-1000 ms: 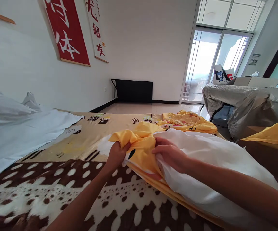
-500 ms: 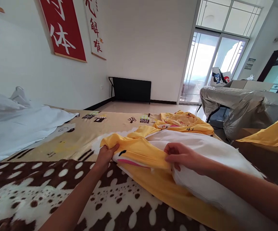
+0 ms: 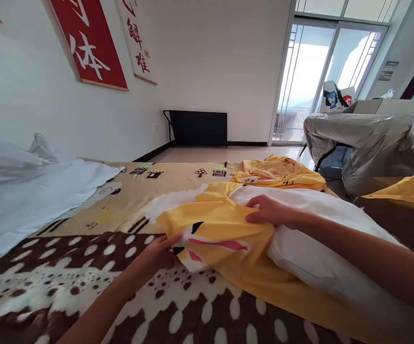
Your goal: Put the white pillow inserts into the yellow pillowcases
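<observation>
A yellow cloth cover that looks like a pillowcase, printed with a pink-eared white rabbit, is drawn over the near end of a plump white pillow. My left hand grips the cover's left edge between thumb and fingers. On the right, my right hand is closed on the cover's upper part, where the yellow cloth meets the white pillow. Its fingertips are partly hidden. More of the yellow cloth runs beneath the pillow towards the lower right.
Under everything lies a brown-and-cream patterned blanket. Another bundle of yellow printed cloth rests behind the pillow. White fabric lies at left. At right are a cardboard box with yellow cloth over it and a plastic-covered table.
My left hand has moved lower and pulled the cover's edge down and open, so more of the rabbit print shows. My right hand has shifted slightly up along the cover.
</observation>
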